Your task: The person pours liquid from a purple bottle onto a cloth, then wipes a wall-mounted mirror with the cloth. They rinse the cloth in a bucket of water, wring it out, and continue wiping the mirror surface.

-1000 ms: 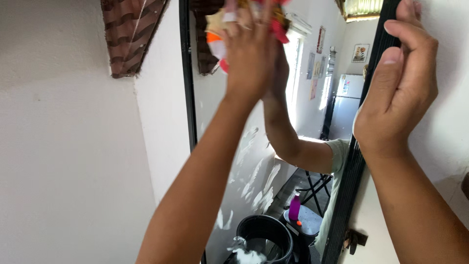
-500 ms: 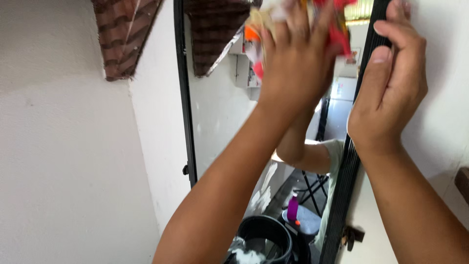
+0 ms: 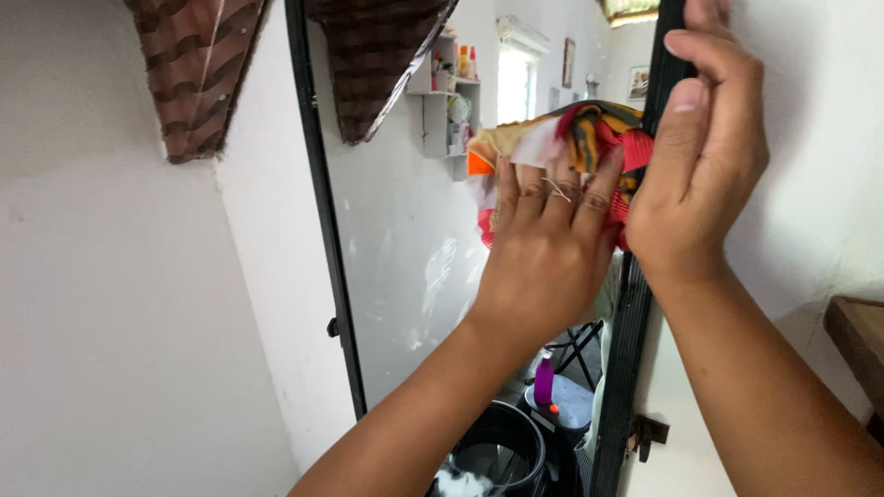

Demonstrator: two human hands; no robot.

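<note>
Under spread left hand (image 3: 543, 248) fingers (image 3: 599, 189): multicoloured cloth (image 3: 571, 138) pressed flat on mirror (image 3: 405, 230) | right hand (image 3: 700, 156) fingers together, clamped on black frame (image 3: 631, 322) beside cloth.

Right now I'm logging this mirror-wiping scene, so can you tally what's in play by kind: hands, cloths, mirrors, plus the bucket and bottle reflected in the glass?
Hands: 2, left hand pressing the cloth, right hand gripping the frame
Multicoloured cloth: 1
Black-framed mirror: 1
Black bucket, reflected: 1
Purple bottle, reflected: 1
Total: 6
</note>
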